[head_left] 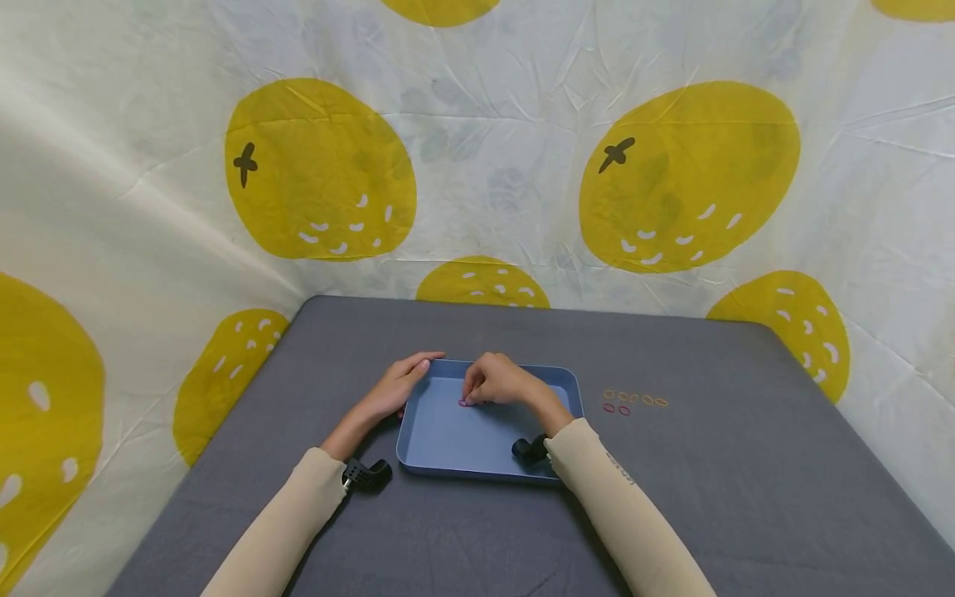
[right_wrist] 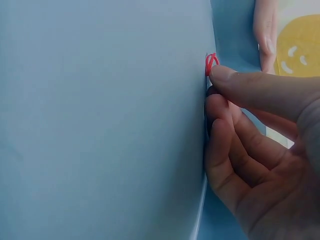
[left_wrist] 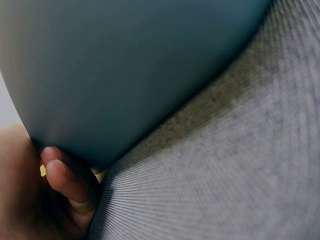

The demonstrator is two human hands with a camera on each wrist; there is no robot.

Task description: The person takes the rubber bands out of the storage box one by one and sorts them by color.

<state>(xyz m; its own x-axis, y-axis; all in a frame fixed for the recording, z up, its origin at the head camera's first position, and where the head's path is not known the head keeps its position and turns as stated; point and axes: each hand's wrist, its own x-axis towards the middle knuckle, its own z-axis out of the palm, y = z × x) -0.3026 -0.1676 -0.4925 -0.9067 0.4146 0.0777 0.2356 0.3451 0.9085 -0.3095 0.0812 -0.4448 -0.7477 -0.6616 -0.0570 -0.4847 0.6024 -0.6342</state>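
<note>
A shallow blue tray (head_left: 448,439) lies on the grey cloth. My left hand (head_left: 393,390) holds it by the far left corner, and in the left wrist view its curled fingers (left_wrist: 65,182) lie against the tray's outer side. Inside the tray, my right hand (head_left: 498,380) pinches a small red rubber band (right_wrist: 211,64) between thumb and fingertips, close to the tray floor. The band looks looped or doubled; whether it is more than one I cannot tell.
Right of the tray, several orange-yellow rubber bands (head_left: 622,397) lie in a row on the table (head_left: 477,539), with two red rubber bands (head_left: 624,410) in front of them. A white curtain (head_left: 500,166) with yellow fruit prints hangs behind the table.
</note>
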